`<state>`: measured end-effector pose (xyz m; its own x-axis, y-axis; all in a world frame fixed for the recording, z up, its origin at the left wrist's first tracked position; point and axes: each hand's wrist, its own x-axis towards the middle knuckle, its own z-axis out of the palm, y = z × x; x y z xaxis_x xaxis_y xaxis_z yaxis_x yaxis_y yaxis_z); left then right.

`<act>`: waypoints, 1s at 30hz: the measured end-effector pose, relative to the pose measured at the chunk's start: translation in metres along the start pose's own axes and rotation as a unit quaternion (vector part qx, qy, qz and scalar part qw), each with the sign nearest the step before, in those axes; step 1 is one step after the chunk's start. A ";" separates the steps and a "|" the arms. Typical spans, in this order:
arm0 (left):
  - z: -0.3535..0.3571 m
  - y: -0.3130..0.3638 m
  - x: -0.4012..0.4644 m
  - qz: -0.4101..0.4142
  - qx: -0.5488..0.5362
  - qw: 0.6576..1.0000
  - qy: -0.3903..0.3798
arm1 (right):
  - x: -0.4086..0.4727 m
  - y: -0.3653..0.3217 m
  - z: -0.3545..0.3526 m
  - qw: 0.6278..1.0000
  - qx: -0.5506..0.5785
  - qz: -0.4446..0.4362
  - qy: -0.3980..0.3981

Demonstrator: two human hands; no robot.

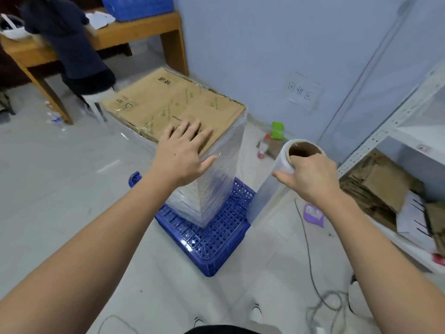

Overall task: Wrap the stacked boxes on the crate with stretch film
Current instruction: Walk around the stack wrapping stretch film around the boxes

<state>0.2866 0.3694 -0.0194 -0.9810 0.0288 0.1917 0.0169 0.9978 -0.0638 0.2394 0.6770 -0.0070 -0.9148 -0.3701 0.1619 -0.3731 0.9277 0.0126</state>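
The left hand [181, 150] lies flat, fingers spread, on top of the stacked boxes [173, 102], which stand film-wrapped on the blue crate [216, 239]. Just beside them, the right hand [310, 177] grips the stretch film roll [286, 162] at its upper end.

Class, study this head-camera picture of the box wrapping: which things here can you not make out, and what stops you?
- Far sides of the stacked boxes: turned away in the head view.
- Number of boxes: blurred by layered stretch film.
- Blue crate top: covered by the stack.
- Lower end of the film roll: indistinct.
- Print on the top carton: too small.
- Left hand palm: faces down.
- Right hand fingertips: behind the roll.
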 end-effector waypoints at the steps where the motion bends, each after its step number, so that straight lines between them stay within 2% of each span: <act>1: 0.000 0.001 0.001 -0.004 -0.004 1.000 0.003 | -0.006 0.002 -0.001 1.000 -0.002 -0.023 0.009; 6: 0.005 0.000 0.001 -0.010 0.003 1.000 0.011 | -0.042 -0.003 -0.004 0.984 0.003 -0.169 0.056; 11: 0.005 0.002 0.000 -0.015 0.012 1.000 0.005 | -0.062 -0.023 -0.018 0.962 0.058 -0.261 0.047; 17: 0.001 0.002 -0.001 -0.019 0.006 1.000 -0.004 | -0.079 -0.074 -0.022 0.908 0.089 -0.409 0.012; 24: 0.002 0.004 -0.002 -0.022 0.013 1.000 -0.003 | -0.087 -0.103 -0.018 0.897 0.117 -0.425 -0.034; 30: 0.003 0.005 -0.002 -0.027 0.009 1.000 0.006 | -0.090 -0.113 -0.025 0.904 0.069 -0.416 -0.071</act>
<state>0.2886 0.3742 -0.0229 -0.9780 -0.0241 0.2073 -0.0396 0.9967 -0.0711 0.3676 0.6070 0.0017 -0.3152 -0.9487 0.0248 -0.9481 0.3136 -0.0531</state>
